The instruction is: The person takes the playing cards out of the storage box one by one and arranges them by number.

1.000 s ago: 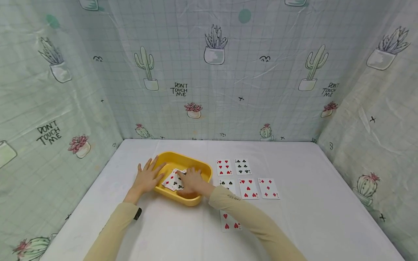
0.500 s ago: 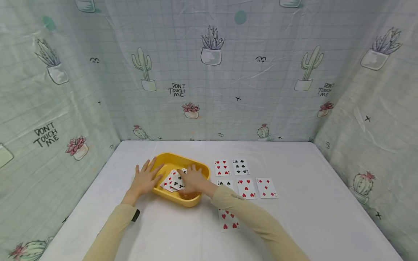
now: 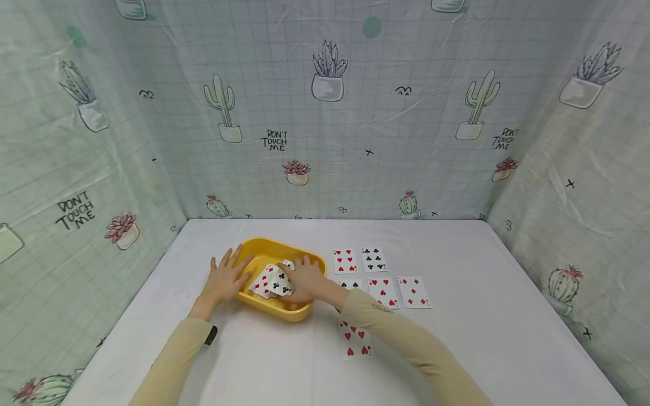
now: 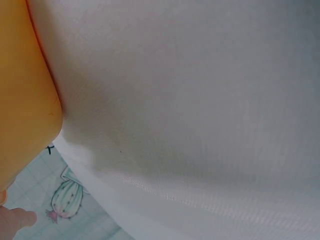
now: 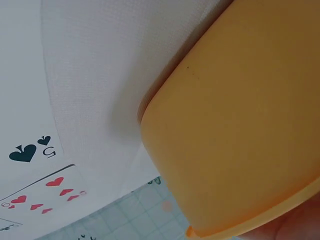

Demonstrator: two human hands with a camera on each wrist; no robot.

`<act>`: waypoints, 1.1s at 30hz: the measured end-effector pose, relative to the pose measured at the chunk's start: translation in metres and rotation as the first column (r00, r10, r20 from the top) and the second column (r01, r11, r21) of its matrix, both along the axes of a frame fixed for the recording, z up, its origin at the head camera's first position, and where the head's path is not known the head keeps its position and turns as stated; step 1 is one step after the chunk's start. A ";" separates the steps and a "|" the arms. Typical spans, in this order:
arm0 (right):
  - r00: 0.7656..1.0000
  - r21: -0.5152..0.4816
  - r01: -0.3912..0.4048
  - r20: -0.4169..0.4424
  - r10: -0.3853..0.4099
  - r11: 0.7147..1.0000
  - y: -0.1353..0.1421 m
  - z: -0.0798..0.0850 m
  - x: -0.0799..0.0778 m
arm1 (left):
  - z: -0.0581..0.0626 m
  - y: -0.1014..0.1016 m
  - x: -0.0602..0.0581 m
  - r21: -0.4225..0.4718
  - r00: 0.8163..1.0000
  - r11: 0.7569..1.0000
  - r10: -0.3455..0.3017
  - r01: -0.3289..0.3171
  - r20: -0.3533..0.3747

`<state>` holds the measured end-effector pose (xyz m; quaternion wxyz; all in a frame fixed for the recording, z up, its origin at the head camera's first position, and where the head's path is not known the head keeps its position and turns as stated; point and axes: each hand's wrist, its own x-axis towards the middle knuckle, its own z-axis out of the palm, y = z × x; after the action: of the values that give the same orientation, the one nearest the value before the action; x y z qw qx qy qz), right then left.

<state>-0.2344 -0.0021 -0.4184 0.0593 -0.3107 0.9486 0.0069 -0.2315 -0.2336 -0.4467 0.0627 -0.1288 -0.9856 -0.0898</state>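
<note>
Cactus-printed cloth (image 3: 325, 124) backs a white table (image 3: 264, 361), on which a yellow tray (image 3: 269, 307) holds loose playing cards (image 3: 260, 283). At its left rim the left hand (image 3: 223, 281) lies palm down, fingers spread wide, forearm reaching forward. Slanting leftward above the laid-out cards (image 3: 374, 260), the right arm (image 3: 396, 335) ends in the right hand (image 3: 307, 280), back upward inside the tray's right end, thumb over a clubs card (image 3: 281, 282); whether it pinches that card cannot be told.
</note>
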 end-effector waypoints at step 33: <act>0.984 -0.144 -0.132 -0.142 0.111 0.981 0.075 0.034 0.037 | 0.003 0.001 0.000 0.005 1.000 1.000 -0.004 0.004 0.009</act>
<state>-0.1973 0.0734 -0.3845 -0.0288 -0.3706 0.9274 -0.0415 -0.2314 -0.2330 -0.4440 0.0585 -0.1301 -0.9854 -0.0929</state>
